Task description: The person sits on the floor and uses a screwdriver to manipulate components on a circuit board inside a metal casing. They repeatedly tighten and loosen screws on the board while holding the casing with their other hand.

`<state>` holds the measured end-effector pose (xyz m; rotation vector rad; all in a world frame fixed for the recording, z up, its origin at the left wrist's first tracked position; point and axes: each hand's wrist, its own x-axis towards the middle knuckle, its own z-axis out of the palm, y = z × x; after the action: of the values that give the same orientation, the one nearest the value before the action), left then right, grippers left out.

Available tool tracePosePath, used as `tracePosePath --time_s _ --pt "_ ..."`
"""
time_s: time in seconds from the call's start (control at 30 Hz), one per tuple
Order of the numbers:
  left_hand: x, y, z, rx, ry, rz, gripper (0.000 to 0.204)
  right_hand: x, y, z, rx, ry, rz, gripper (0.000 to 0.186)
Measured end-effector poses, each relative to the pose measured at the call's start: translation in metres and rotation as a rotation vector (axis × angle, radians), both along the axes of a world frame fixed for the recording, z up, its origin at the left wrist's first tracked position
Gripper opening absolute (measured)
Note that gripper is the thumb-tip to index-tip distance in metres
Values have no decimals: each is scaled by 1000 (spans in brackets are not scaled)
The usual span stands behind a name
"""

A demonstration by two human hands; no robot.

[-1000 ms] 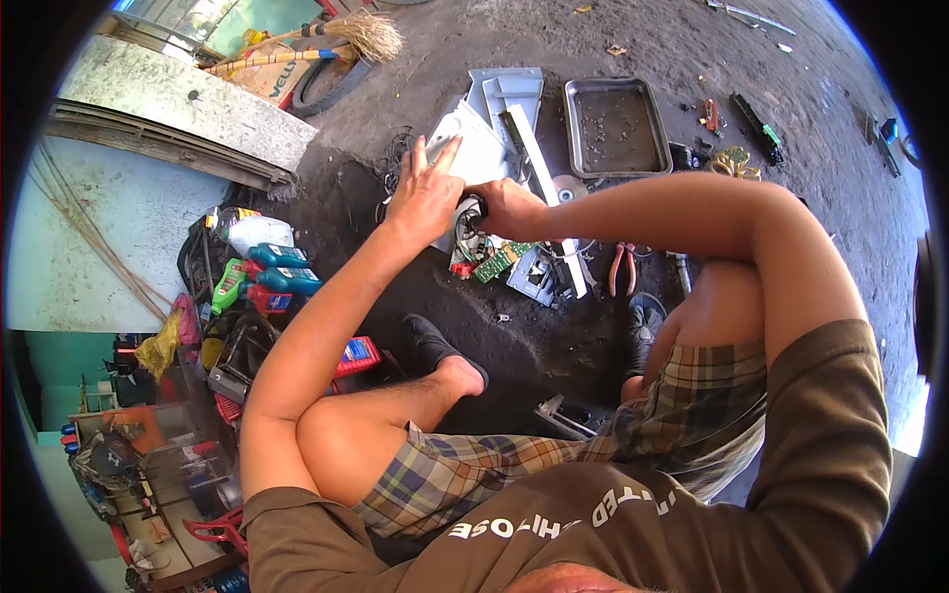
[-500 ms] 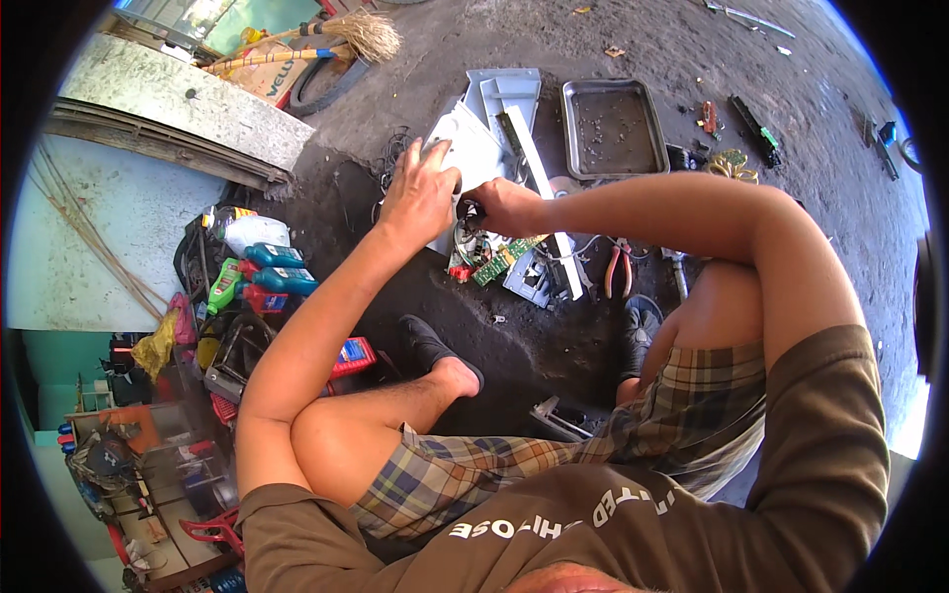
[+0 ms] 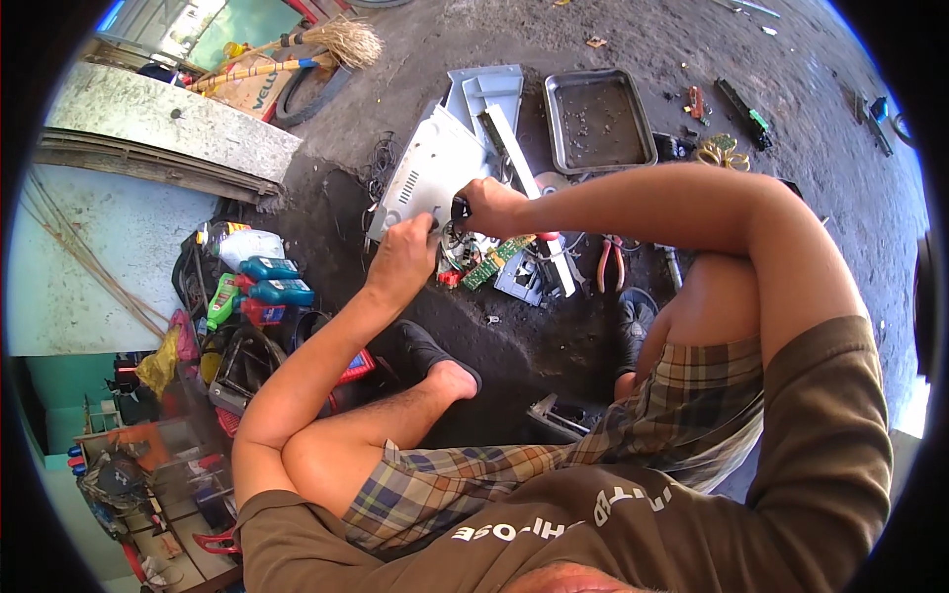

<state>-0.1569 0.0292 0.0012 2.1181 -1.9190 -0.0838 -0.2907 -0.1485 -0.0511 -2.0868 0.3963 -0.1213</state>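
Observation:
A pale metal casing panel (image 3: pixel 431 158) with vent slots lies on the dark ground in front of me. My left hand (image 3: pixel 403 259) is closed at its near edge, fingers curled around something too small to make out. My right hand (image 3: pixel 496 206) is closed on a black part with wires by the panel's right edge. Beneath both hands is a tangle of loose wires. A green circuit board (image 3: pixel 497 262) and a grey plastic bracket (image 3: pixel 521 281) lie just nearer. Past my right wrist runs a long white strip (image 3: pixel 514 148).
Red-handled pliers (image 3: pixel 611 262) lie right of the parts. Beyond stand a metal tray (image 3: pixel 647 119) holding small bits and grey plastic panels (image 3: pixel 499 84). Bottles (image 3: pixel 282 292) crowd the left side, below a white ledge (image 3: pixel 168 124). My feet flank the near ground.
My left hand has come off the panel's top and moved nearer, closing at its lower edge and uncovering the vent slots. My right hand stays closed near the wires.

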Motion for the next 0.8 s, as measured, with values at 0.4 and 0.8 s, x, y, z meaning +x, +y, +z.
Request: tracePosePath --time_s 0.4,0.8 --pt "11 -14 -2 53 -68 -184 10 9 -4 -11 71 98 -79 39" --pt "16 -19 -4 236 -193 -184 11 9 -2 -3 90 145 -105 38"
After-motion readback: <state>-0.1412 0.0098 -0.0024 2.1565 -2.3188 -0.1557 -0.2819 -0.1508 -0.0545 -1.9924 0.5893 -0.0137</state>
